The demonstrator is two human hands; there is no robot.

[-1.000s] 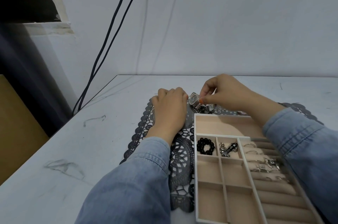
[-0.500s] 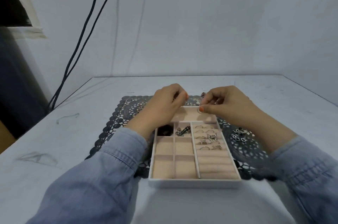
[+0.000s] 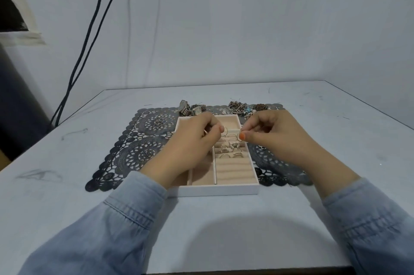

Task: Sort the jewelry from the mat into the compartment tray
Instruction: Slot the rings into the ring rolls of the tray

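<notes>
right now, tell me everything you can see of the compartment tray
The compartment tray is a shallow white-walled rectangle lined in beige velvety fabric. Its right side holds padded ring rolls with several silver rings slotted in the far rows. Its left side has square compartments, mostly hidden by the left hand. It lies flat on the dark lace mat. Both hands hover over its far end, the left pinching a thin ring, the right hand a small ring.

1 mat [image 3: 143, 138], 1 tray [image 3: 215, 190], 1 left hand [image 3: 192, 142], 1 right hand [image 3: 275, 138].
</notes>
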